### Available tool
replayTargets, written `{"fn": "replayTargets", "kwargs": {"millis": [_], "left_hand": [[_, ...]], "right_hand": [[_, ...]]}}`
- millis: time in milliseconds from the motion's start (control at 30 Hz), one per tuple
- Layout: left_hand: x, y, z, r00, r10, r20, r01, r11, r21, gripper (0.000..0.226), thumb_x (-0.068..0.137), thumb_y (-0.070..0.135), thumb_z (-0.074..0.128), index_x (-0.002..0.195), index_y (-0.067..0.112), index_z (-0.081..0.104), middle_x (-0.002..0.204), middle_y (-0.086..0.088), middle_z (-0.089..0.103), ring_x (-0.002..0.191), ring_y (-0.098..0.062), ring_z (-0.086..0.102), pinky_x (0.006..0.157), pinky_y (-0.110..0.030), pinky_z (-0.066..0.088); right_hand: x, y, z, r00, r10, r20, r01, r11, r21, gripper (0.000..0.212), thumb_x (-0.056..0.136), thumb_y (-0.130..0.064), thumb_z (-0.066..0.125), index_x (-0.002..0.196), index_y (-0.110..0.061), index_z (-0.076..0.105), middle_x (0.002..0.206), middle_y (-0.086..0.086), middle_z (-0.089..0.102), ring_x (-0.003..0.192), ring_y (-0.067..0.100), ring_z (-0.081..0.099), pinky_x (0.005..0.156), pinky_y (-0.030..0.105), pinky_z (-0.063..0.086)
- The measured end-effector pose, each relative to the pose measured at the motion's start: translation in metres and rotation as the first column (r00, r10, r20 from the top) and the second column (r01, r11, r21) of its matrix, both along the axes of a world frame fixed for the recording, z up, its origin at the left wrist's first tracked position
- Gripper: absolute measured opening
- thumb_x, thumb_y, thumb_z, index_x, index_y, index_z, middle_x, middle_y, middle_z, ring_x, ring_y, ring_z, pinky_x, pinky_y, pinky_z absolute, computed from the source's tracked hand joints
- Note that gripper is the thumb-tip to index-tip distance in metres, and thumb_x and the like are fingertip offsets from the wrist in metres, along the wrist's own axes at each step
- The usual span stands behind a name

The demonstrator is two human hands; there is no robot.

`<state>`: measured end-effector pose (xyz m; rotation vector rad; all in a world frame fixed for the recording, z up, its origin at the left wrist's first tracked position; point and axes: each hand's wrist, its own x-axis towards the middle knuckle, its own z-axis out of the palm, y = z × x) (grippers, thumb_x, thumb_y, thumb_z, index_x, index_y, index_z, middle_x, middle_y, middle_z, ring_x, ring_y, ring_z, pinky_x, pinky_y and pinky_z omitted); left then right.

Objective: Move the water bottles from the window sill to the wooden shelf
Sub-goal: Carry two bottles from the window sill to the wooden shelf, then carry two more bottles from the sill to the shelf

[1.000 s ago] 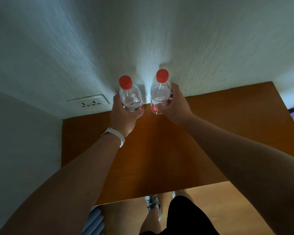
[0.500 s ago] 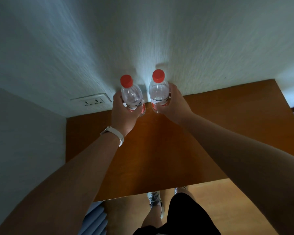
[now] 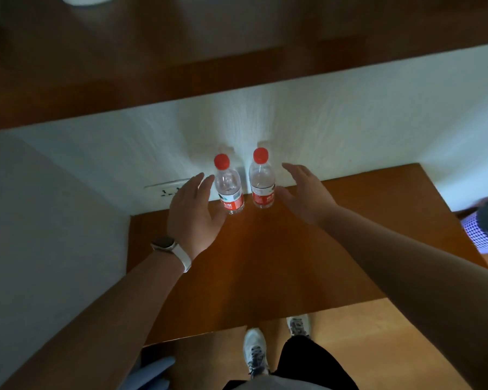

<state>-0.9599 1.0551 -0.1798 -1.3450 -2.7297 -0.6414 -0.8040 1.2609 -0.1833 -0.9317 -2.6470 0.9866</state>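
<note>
**Two bottles standing on the shelf, both grips empty**

Both bottles stand upright on the wooden shelf (image 3: 265, 263), side by side at the back, right up against the white wall (image 3: 350, 122). The left bottle (image 3: 228, 190) and the right bottle (image 3: 262, 184) are close together, red caps up. The left grip (image 3: 193, 212), watch (image 3: 164, 244) on its wrist, sits just beside the left bottle, fingers straight, holding nothing. The right grip (image 3: 307, 195) hovers just beside the right bottle, fingers spread and empty.
</note>
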Motion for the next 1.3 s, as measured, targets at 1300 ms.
{"fn": "replayTargets", "kwargs": {"millis": [1300], "left_hand": [[0.185, -0.047, 0.129, 0.927, 0.150, -0.345, -0.242, 0.940, -0.241, 0.060, 0.094, 0.057, 0.030, 0.137, 0.021, 0.052, 0.145, -0.008, 0.051, 0.135, -0.032, 0.044, 0.110, -0.056, 0.032]], "right_hand": [[0.116, -0.021, 0.128, 0.760, 0.642, 0.099, -0.582, 0.605, 0.542, 0.048, 0.092, -0.047, 0.041, 0.125, -0.017, 0.057, 0.127, 0.004, 0.058, 0.116, 0.026, 0.052, 0.092, 0.044, 0.049]]}}
